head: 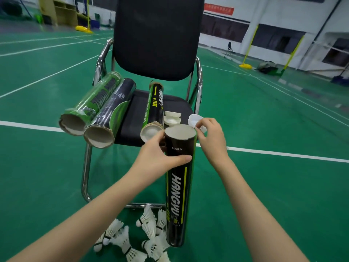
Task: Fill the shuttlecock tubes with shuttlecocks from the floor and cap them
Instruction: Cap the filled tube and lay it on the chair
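My left hand grips the upper part of a black shuttlecock tube held nearly upright, its open top facing me. My right hand pinches a white cap just right of the tube's rim. Three more tubes lie on the black chair seat: a green one, a dark one and a black one. Two white caps rest on the seat beside them. Several white shuttlecocks lie scattered on the green floor below the held tube.
The chair's chrome frame stands directly in front of me, its backrest rising behind the tubes. Green court floor with white lines spreads all around. Yellow net posts and a bag stand far off.
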Motion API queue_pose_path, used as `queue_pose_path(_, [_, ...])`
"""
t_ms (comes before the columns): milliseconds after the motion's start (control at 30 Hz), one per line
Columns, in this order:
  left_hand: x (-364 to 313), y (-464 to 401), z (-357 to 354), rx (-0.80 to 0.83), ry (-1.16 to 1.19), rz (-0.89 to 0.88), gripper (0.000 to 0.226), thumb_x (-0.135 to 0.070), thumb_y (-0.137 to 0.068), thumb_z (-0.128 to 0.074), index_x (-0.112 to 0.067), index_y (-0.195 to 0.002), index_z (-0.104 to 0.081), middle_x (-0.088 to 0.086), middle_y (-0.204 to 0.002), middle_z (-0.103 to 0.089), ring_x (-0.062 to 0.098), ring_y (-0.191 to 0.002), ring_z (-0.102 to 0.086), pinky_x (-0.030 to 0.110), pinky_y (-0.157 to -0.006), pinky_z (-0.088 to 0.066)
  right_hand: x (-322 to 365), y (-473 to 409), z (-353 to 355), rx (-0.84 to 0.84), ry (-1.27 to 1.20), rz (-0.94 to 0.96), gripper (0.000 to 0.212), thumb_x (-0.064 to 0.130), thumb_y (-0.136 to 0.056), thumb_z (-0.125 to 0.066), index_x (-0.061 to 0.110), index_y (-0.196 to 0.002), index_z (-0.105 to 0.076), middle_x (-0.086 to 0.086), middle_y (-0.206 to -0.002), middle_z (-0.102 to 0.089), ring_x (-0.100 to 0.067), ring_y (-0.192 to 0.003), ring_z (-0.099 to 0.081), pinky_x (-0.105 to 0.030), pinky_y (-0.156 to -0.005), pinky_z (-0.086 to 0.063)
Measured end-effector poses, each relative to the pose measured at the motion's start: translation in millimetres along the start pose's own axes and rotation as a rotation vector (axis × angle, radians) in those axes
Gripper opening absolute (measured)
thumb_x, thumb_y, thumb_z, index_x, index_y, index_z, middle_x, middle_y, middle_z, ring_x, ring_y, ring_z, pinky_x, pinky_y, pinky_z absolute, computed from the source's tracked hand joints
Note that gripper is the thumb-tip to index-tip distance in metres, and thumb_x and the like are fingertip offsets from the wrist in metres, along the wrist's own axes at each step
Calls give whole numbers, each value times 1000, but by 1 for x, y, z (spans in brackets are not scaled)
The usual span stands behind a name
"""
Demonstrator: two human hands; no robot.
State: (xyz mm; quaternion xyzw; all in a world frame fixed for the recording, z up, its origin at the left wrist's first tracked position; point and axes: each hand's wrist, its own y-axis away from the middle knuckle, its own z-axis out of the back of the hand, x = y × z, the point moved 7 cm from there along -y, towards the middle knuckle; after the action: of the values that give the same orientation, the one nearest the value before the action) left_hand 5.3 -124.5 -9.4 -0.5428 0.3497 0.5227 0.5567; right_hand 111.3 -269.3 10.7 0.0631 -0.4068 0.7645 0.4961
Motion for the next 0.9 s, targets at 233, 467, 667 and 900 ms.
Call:
queue_pose_path(233, [4, 12, -51, 103, -49, 20, 69, -28, -58, -88, -26, -116, -52, -12, -111, -63, 7, -107, -58, 29, -94, -47, 33, 45, 78, -7, -118, 60, 8, 13, -85, -60, 9, -80, -55, -3, -102, -61, -14, -95, -50, -8, -77, -33])
queue_pose_path(467, [16, 30, -92, 190, -36, 18, 57, -15, -66, -84, -24, -109, -48, -15, -99, -61, -9, -88, -55, 3, -66, -42, 18, 106, 88, 127, -148, -1, 13, 13, -86, -59, 22, -82, -50, 2, -104, -63, -5, -99, -51, 0, -83, -29])
queue_pose_path(667, [51, 48, -115, 225, -71, 41, 60, -16, -63, -85, -21, -111, -50, -10, -100, -62, 1, -89, -58, 4, -66, -42, -6, 143, 70, 202, -10, 26, 4, 13, -86, -58, 11, -84, -56, -5, -103, -62, -22, -99, -54, -27, -84, -39])
queue_pose_path(900, [75, 53, -122, 278, -18, 77, 62, -12, -63, -85, -22, -114, -51, -13, -96, -64, -14, -80, -57, 6, -68, -44, -11, 158, 48, 236, 37, 80, 7, 15, -84, -57, 9, -81, -56, -4, -109, -63, -22, -101, -54, -28, -85, -39])
